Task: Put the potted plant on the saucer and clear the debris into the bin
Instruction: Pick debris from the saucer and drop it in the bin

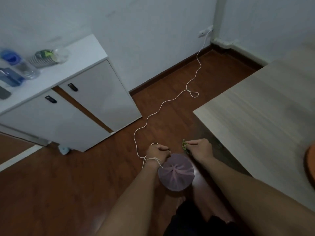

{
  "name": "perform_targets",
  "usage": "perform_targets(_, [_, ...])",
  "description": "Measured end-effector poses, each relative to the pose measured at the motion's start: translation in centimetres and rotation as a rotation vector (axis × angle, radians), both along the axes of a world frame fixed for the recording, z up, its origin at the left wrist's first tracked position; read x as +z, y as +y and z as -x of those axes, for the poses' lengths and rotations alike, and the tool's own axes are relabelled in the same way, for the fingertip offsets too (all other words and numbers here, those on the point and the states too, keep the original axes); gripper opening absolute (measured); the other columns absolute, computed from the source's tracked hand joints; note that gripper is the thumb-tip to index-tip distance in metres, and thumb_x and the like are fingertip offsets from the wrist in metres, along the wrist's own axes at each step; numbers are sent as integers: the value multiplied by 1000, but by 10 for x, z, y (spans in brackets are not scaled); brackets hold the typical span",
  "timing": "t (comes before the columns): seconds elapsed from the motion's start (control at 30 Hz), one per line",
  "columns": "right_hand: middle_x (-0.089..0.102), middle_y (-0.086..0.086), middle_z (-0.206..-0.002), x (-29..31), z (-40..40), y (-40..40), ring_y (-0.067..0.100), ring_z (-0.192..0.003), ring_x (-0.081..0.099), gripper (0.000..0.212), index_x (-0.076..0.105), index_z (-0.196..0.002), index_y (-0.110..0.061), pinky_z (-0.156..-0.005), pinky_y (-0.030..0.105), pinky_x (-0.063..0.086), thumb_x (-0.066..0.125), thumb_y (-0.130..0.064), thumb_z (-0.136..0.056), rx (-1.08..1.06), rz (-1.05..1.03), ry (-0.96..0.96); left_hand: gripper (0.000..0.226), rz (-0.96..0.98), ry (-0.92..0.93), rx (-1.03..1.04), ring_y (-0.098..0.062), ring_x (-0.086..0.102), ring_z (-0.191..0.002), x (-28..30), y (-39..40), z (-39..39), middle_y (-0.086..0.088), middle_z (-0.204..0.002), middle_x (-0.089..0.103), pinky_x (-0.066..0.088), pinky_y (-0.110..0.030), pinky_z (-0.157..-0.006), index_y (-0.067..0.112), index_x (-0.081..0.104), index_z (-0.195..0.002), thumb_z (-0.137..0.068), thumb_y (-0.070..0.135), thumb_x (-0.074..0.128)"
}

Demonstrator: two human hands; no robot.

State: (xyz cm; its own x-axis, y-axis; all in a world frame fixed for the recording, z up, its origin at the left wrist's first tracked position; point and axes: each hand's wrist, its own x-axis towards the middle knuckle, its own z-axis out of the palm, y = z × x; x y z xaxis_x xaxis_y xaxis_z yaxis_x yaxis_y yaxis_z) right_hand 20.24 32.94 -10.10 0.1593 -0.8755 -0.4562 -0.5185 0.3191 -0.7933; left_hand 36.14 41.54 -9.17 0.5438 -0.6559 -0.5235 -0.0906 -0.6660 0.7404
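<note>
We are binning debris: our right hand (199, 148) pinches green bits (184, 145) beside the lined bin (176, 172). Our left hand (158, 151) is clenched at its rim. Next, we should release them over the opening.

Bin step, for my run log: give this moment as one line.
stage: debris to bin | right hand: green debris pinched in fingers, beside bin | left hand: closed at bin rim | bin: on floor, lined

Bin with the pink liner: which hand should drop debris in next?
Right hand: its grip already pinches green debris beside the bin. The left hand is at the bin's rim, cord around its wrist.
</note>
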Motion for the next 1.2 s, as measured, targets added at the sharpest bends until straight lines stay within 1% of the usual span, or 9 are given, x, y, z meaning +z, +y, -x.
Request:
perform_targets(0.1, [79, 4, -86, -8, -19, 2, 8, -75, 66, 13, 81, -88, -14, -73, 19, 48, 81, -20, -77, 37, 22, 51, 23, -33, -9, 1, -16, 58, -41, -11, -2, -14, 1, -45, 63, 54, -27, -54, 20, 69, -66, -66, -3, 73])
perform_targets(0.2, [79, 6, -88, -18, -29, 2, 12, -79, 70, 14, 81, -88, -13, -79, 25, 55, 81, -19, -76, 54, 15, 80, 21, -65, -19, -3, -12, 61, -44, -23, -4, -21, 3, -49, 64, 55, -26, -55, 21, 70, -67, -63, 2, 75])
perform_targets(0.3, [79, 6, -90, -29, -32, 3, 15, -86, 72, 15, 80, -90, -12, -82, 23, 54, 80, -20, -77, 90, 2, 112, 11, -82, -3, 2, -27, 71, -61, -58, -3, -29, -9, -63, 73, 62, -45, -68, 30, 72, -60, -52, 22, 72])
perform_targets(0.4, [79, 6, -91, -36, -33, 5, 17, -89, 72, 16, 80, -92, -12, -82, 24, 53, 77, -21, -79, 120, -20, 125, 29, -86, -32, -51, -29, 74, -69, -97, -4, -37, -10, -75, 77, 62, -50, -73, 35, 76, -82, -56, 35, 64])
perform_targets(0.5, [79, 2, -87, -42, -33, 11, 15, -84, 72, 12, 80, -88, -15, -76, 26, 54, 75, -23, -79, 138, -42, 142, 38, -90, -63, -67, -28, 74, -73, -95, -6, -32, -9, -85, 78, 61, -48, -75, 16, 75, -96, -66, 27, 53])
perform_targets(0.73, [72, -1, -68, -42, -39, 18, 12, -74, 68, 11, 75, -66, -20, -63, 21, 45, 72, -23, -77, 145, -74, 118, 31, -67, -139, -91, -24, 74, -79, -50, -4, -26, -7, -91, 78, 61, -39, -80, 15, 76, -96, -71, 17, 58])
perform_targets(0.9, [64, -5, -60, -49, -45, 26, 18, -63, 60, 16, 78, -75, -24, -66, 30, 51, 65, -18, -82, 168, -145, 96, 21, -50, -194, -78, -20, 72, -92, -38, 3, -29, -10, -97, 77, 47, -16, -80, 10, 76, -97, -78, 10, 68])
perform_targets(1.07, [77, 5, -80, -56, -47, 26, 22, -71, 69, 15, 80, -88, -20, -76, 43, 61, 68, -19, -79, 104, -194, 90, 15, -50, -201, -85, -20, 72, -85, -37, 7, -32, -9, -87, 78, 53, -24, -81, 10, 78, -87, -73, 15, 75])
perform_targets(1.2, [78, 4, -84, -53, -52, 25, 20, -79, 72, 13, 79, -84, -20, -80, 44, 61, 73, -17, -73, 98, -211, 60, 12, -51, -198, -92, -17, 71, -76, -37, 7, -37, -7, -81, 78, 52, -23, -73, 13, 79, -82, -71, 18, 76])
